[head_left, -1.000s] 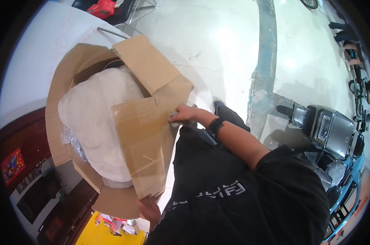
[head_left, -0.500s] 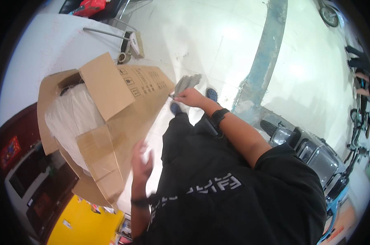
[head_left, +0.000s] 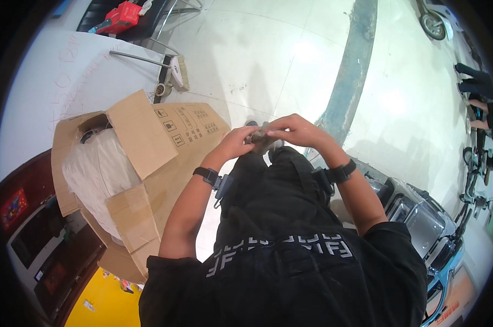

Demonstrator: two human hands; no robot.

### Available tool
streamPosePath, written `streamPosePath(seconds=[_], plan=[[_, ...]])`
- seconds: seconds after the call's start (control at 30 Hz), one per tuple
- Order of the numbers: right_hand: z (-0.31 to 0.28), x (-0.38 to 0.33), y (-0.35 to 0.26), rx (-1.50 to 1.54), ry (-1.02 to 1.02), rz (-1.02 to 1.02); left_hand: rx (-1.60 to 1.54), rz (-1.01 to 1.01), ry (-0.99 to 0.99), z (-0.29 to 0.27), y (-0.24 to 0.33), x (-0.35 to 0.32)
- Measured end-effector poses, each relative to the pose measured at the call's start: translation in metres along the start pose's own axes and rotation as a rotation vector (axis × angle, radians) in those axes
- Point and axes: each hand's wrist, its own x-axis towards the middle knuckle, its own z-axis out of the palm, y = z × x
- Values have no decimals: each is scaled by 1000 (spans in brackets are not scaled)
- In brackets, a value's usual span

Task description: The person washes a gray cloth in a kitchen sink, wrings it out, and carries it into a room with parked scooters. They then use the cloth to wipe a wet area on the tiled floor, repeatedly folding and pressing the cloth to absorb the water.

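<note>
A small bunched grey cloth hangs between my hands, above my legs; whether it is a glove or a rag I cannot make out. My left hand pinches it from the left side. From the right, my right hand grips its upper part with fingers and thumb pressed together. To the left of my hands stands a large open cardboard box, its flaps spread. Inside it sits a bulky thing in a whitish wrapping.
Beyond the box are a broom, a tape roll and a white board. A red bag rests on a black seat. At lower left is a yellow surface. A scooter stands close on my right.
My left hand has risen from beside the box to the grey cloth. My right hand has drawn the cloth slightly to the right, and both hands now hold it.
</note>
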Motion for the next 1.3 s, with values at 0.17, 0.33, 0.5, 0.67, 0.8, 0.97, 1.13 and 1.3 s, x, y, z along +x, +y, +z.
streamPosePath(seconds=[0.17, 0.33, 0.5, 0.67, 0.8, 0.97, 1.13, 1.3], plan=[[-4, -31, -9, 80, 113, 285, 275, 98, 7, -22, 9, -15], [6, -50, 11, 73, 494, 251, 299, 117, 211, -32, -31, -34], [-8, -53, 44, -83, 782, 323, 218, 23, 384, -15, -119, -47], [-50, -46, 62, -387, 566, 406, -463, -423, 628, 15, -184, -28], [-67, -41, 99, -225, 815, 619, -904, -569, 855, 29, -209, 1], [-86, -5, 110, -358, 553, 703, -1540, -715, 857, 78, -312, 22], [-133, 60, 158, -273, 235, 667, -1522, -909, 962, 57, -326, 90], [-188, 196, 281, -189, 425, 510, -1637, -837, 1278, 15, -371, 153]])
